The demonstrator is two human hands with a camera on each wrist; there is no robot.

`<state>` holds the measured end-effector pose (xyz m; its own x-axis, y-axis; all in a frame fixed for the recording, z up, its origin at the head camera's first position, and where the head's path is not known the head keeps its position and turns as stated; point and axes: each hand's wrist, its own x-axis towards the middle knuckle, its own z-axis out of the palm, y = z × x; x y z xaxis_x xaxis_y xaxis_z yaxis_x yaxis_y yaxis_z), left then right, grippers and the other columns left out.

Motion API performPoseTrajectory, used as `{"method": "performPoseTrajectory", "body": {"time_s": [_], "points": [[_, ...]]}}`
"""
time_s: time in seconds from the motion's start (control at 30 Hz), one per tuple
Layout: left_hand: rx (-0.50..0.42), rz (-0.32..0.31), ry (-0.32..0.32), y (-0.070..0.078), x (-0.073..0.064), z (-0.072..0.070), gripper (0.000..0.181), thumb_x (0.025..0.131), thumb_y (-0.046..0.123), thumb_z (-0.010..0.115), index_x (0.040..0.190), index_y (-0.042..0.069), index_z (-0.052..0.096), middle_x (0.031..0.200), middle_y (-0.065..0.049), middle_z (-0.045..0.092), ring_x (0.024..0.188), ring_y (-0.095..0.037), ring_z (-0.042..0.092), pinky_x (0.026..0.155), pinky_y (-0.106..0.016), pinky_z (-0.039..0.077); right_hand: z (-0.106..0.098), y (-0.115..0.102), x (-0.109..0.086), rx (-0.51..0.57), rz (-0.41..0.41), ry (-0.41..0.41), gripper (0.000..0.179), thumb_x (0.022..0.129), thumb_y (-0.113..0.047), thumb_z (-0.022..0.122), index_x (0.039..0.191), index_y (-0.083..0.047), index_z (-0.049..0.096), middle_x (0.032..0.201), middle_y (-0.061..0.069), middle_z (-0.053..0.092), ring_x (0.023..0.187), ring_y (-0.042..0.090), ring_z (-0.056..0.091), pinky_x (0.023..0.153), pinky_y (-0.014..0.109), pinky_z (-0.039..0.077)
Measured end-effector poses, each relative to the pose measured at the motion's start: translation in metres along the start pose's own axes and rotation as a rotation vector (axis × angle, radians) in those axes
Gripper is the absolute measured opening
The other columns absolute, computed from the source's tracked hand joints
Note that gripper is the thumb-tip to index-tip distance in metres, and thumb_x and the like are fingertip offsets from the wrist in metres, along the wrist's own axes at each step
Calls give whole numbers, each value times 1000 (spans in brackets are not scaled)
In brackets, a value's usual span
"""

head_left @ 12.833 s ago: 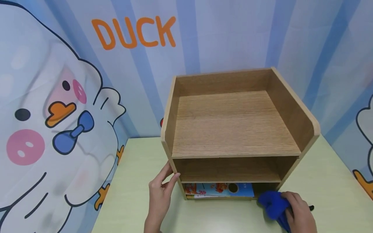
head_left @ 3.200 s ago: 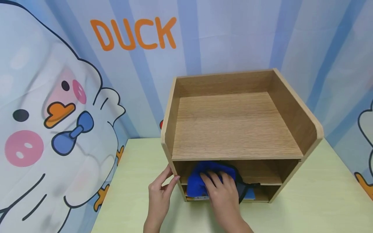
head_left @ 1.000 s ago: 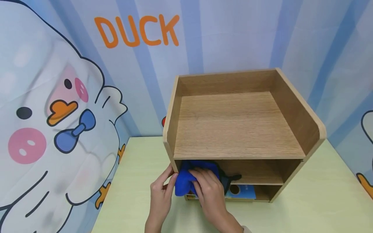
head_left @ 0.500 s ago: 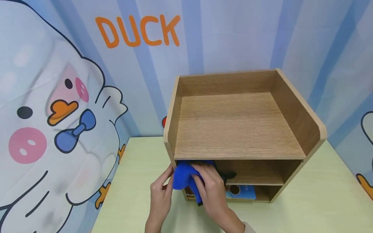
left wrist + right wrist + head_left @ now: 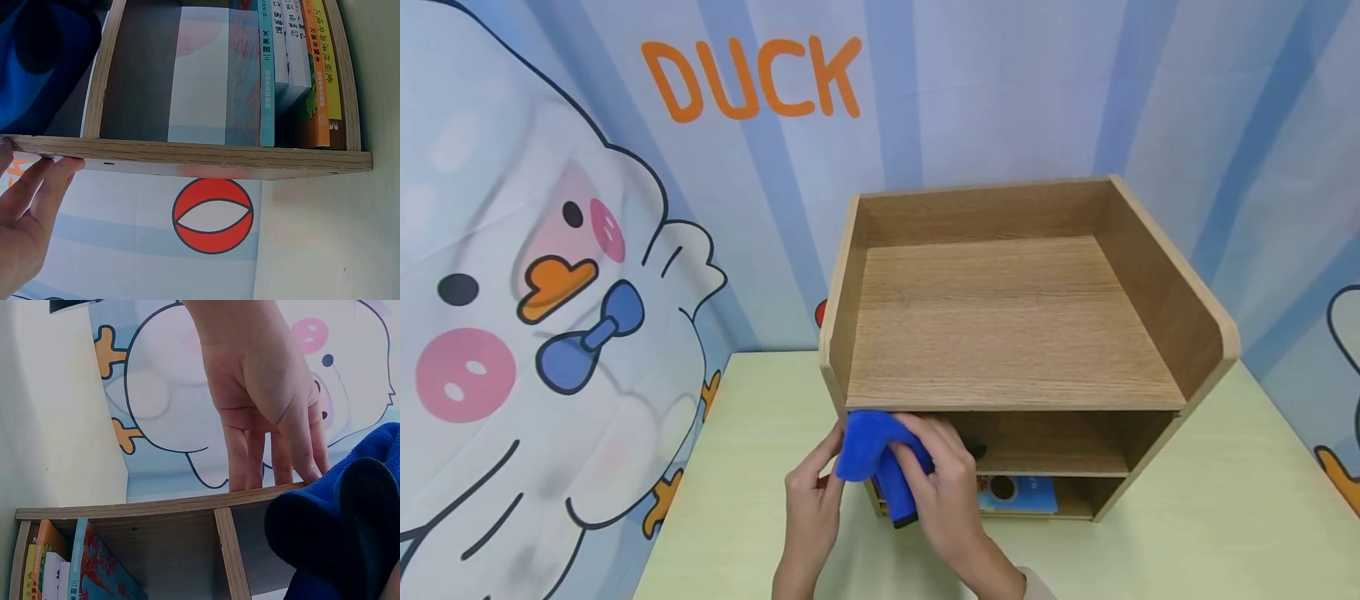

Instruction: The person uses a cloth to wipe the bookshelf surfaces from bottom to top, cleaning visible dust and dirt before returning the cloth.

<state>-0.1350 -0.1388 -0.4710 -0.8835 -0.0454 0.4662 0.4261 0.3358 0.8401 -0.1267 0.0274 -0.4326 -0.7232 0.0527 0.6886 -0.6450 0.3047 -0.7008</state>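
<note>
A small wooden shelf unit point(image 5: 1015, 325) stands on the pale table. My left hand point(image 5: 811, 500) holds its left side panel, thumb at the front edge and fingers along the outer face. In the right wrist view those fingers of the left hand point(image 5: 269, 387) run nearly straight down behind the panel. My right hand point(image 5: 951, 492) grips a folded blue cloth point(image 5: 868, 446) with dark trim. The cloth covers the upper front edge of the left panel, beside the left thumb, and one flap hangs past the middle board. The right fingertips are hidden in the folds.
Several books point(image 5: 267, 75) stand in the lowest compartment, on its left side. A blue book cover point(image 5: 1026, 493) shows there from above. A printed duck curtain point(image 5: 985, 92) hangs behind the shelf unit. The light green table point(image 5: 760, 400) extends to both sides.
My right hand has carried the blue cloth from the table at lower right into the middle compartment, then left and up to the left panel's front edge. The left hand keeps its place.
</note>
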Motion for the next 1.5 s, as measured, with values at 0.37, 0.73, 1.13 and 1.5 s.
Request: {"method": "performPoseTrajectory", "body": {"time_s": [0.37,0.73,1.13,1.5], "points": [[-70,33,-9,0,0,1,37,102,7,56,139,3,57,132,-11,63,110,-26,66,72,-29,59,-12,9,-14,-148,-95,8,35,87,3,72,120,-9,71,114,5,69,104,24,62,97,25,48],[-112,84,-1,-1,2,2,38,100,0,57,138,2,58,131,-12,63,110,-27,66,72,-33,60,-38,30,-39,-341,-178,71,34,107,-29,48,121,-7,70,116,8,69,105,28,60,103,21,38],[-103,95,-3,-2,1,1,38,100,2,57,138,2,58,133,-12,62,112,-29,64,74,-30,59,-87,45,-56,-604,-108,123,32,100,-20,52,117,1,70,113,16,69,102,36,60,106,20,33],[-93,87,6,0,1,2,38,99,-1,59,137,1,59,133,-13,62,113,-29,64,73,-30,59,-117,45,-58,-763,67,211,34,82,8,72,116,6,66,109,24,66,98,43,57,86,54,46]]}}
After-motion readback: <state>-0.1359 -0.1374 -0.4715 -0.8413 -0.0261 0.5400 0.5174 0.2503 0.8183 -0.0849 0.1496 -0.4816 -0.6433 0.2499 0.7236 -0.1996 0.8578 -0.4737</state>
